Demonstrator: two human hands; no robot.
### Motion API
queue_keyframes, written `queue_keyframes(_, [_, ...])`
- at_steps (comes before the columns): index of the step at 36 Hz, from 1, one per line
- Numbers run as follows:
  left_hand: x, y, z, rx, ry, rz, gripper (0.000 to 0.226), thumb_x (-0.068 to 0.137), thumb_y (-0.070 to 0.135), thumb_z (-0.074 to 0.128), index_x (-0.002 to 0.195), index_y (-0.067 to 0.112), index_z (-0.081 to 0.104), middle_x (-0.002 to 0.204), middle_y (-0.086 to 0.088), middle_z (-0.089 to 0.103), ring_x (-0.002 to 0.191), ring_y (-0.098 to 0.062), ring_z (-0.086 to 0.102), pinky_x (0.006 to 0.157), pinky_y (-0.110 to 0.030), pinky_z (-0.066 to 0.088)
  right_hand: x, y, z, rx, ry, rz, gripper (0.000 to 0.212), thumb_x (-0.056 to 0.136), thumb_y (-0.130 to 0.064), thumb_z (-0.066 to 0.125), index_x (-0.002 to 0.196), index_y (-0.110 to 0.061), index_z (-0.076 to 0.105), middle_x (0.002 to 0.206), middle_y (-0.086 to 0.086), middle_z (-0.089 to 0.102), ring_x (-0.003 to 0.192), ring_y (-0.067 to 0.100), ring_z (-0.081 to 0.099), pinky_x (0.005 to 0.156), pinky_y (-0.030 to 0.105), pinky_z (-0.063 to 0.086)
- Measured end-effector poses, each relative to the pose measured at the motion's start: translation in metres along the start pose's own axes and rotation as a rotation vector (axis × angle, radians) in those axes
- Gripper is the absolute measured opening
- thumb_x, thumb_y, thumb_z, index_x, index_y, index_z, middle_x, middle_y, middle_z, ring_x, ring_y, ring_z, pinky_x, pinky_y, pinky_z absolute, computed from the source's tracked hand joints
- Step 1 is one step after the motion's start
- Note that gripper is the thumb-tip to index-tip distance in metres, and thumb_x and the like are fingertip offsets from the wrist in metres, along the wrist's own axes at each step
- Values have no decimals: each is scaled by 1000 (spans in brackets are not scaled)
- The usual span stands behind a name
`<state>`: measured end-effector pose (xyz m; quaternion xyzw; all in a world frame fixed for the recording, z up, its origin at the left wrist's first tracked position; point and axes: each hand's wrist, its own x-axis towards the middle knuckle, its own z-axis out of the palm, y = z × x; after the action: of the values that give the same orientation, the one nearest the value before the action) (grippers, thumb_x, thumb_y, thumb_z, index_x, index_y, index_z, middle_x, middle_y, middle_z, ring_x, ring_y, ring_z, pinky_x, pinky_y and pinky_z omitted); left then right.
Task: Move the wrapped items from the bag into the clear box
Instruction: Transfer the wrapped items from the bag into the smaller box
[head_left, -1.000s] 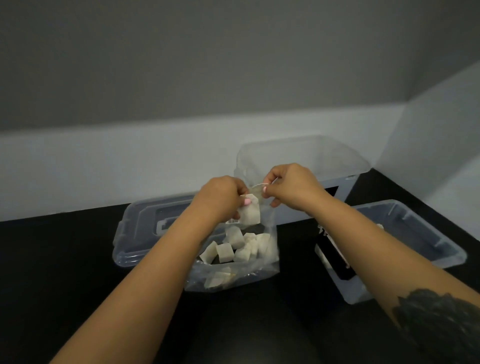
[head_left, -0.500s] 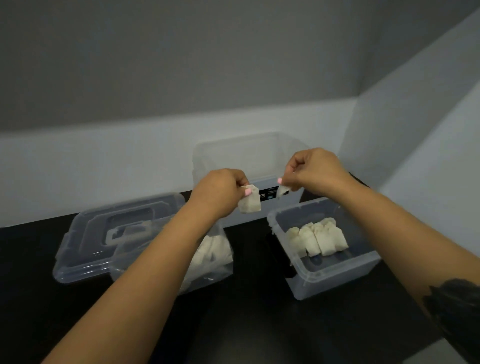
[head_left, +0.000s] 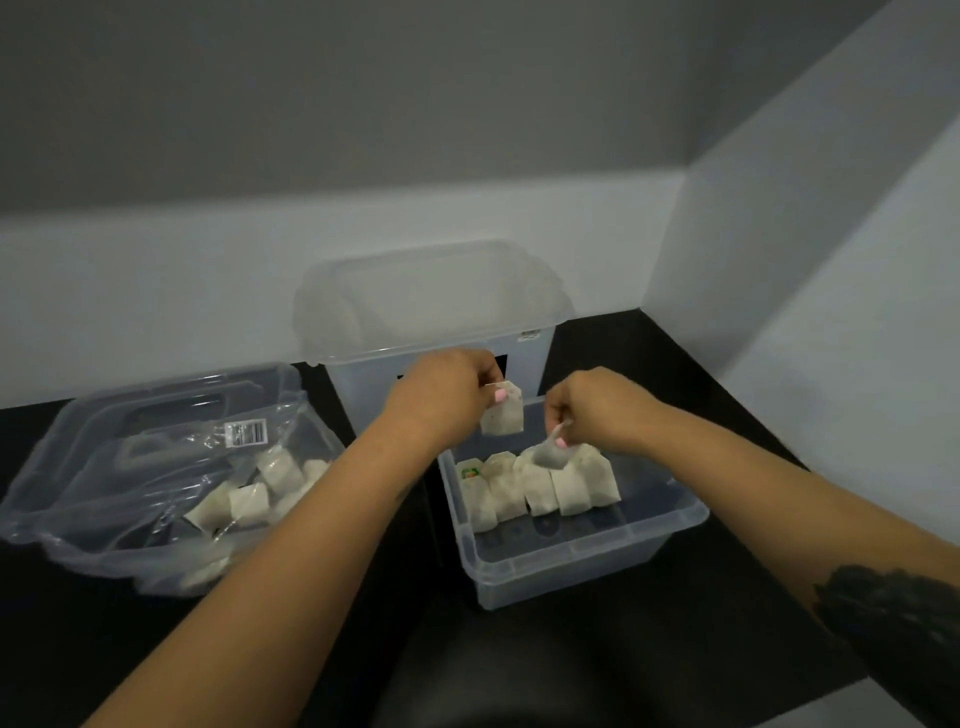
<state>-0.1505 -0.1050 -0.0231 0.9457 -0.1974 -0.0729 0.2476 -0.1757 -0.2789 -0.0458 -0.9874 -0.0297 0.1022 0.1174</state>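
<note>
Hanging item: wrapped item (head_left: 502, 422) at frame centre, long axis vertical, above clear box (head_left: 587, 566)
Left hand (head_left: 447, 395): pinching its top
Right hand (head_left: 597, 410): closed on small tag (head_left: 551, 453)
Nearby: bag (head_left: 156, 483) at left, lidded tub (head_left: 431, 306) behind

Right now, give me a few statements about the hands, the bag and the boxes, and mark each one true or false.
1. The left hand pinches a wrapped item above the clear box. True.
2. The clear box is empty. False: a row of wrapped items stands inside.
3. The bag still holds wrapped items. True.
4. The right hand rests flat on the table. False: it hovers over the box, its grip closed on something small.
</note>
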Motion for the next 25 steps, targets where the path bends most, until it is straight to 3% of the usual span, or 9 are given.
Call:
queue_keyframes(5, [1, 4, 13, 5, 12, -27, 15, 92, 30, 56, 101, 19, 61, 95, -1, 62, 79, -17, 57, 79, -34, 49, 10, 16, 31, -113, -184, -113, 11, 84, -14, 66, 91, -22, 67, 96, -3, 66, 88, 13, 59, 83, 31, 52])
queue_keyframes(10, [-3, 1, 23, 7, 33, -62, 12, 93, 29, 55, 98, 20, 60, 91, 1, 61, 78, -16, 58, 78, -33, 49, 19, 15, 51, -254, -321, -200, 14, 84, -12, 65, 94, -19, 69, 88, -4, 60, 82, 13, 53, 73, 27, 46])
queue_keyframes(14, [-6, -2, 29, 17, 47, -86, 7, 93, 29, 54, 92, 22, 56, 87, 2, 58, 74, -14, 55, 72, -29, 44, 28, 10, 62, -337, -384, -199, 20, 83, -9, 63, 100, -17, 69, 101, 4, 64, 93, 22, 60, 74, 29, 44])
queue_keyframes(19, [-6, -2, 32, 14, 42, -111, 8, 93, 30, 55, 88, 25, 53, 87, 2, 57, 75, -15, 55, 73, -31, 46, 34, 13, 71, -422, -280, -278, 22, 88, -7, 52, 106, -10, 64, 109, 12, 62, 96, 30, 59, 71, 32, 43])
queue_keyframes(25, [-5, -4, 33, 31, 53, -126, 13, 93, 31, 54, 99, 21, 60, 91, 4, 58, 80, -14, 54, 76, -30, 46, 39, 15, 76, -552, -170, -392, 20, 92, -8, 49, 106, -11, 62, 106, 9, 63, 90, 25, 59, 75, 33, 45])
